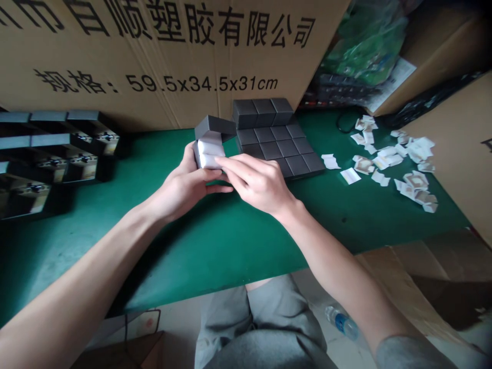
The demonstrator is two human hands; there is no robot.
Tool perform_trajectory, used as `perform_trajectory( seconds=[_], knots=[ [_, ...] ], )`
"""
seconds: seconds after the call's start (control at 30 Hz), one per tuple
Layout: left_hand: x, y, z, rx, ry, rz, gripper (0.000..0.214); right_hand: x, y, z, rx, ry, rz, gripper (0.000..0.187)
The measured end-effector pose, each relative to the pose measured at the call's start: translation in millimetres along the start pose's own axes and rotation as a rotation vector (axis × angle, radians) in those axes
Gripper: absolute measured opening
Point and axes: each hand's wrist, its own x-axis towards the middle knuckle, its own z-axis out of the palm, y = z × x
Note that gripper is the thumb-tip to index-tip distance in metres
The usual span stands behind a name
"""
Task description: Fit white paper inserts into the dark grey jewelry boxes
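Observation:
A small black jewelry box point(216, 125) with its lid raised is held above the green table. My left hand point(184, 182) is wrapped round its left side and underside. Inside the box sits a white padded cushion point(209, 154) with a groove across it. My right hand point(259, 179) has its thumb and fingertips closed together at the cushion's lower right edge; exactly how they grip it is partly hidden. Behind the right hand stand closed black boxes point(274, 141) in tight rows, some stacked on top at the back.
Open black boxes with metallic pieces inside point(82, 159) line the left side. Crumpled white paper pieces point(388, 156) are scattered on the right of the green table point(184, 256). A large printed carton point(172, 56) stands behind. A plastic bottle point(342, 323) lies below, near an open carton point(430, 287).

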Motion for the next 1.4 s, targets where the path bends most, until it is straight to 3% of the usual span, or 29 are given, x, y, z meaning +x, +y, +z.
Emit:
perform_trajectory(
  seconds=[0.43,0.77,0.9,1.03,1.17,1.27,1.4],
  knots=[
    [-2,-1,2.8,-0.039,-0.011,-0.022,0.046,2,-4,2,-0.03,0.101,-0.014,0.025],
    [-1,-4,2.5,-0.045,-0.001,0.001,0.034,5,-9,-1,0.077,0.098,0.028,0.022],
    [-3,-2,4.1,-0.069,-0.022,-0.01,0.039,4,-12,-1,0.153,0.074,0.104,0.022],
    [-4,-4,2.9,-0.093,-0.022,0.008,0.046,5,-12,1,0.219,0.174,0.203,0.023],
    [-4,-3,3.0,-0.077,-0.033,0.015,0.048,8,-13,1,0.371,0.266,0.431,0.028],
    [-5,0,4.9,-0.083,-0.083,0.028,0.047,12,-13,1,0.636,0.228,0.607,0.029],
    [-6,4,6.0,-0.082,-0.102,0.041,0.042,14,-11,3,0.813,0.135,0.633,0.04]
  ],
)
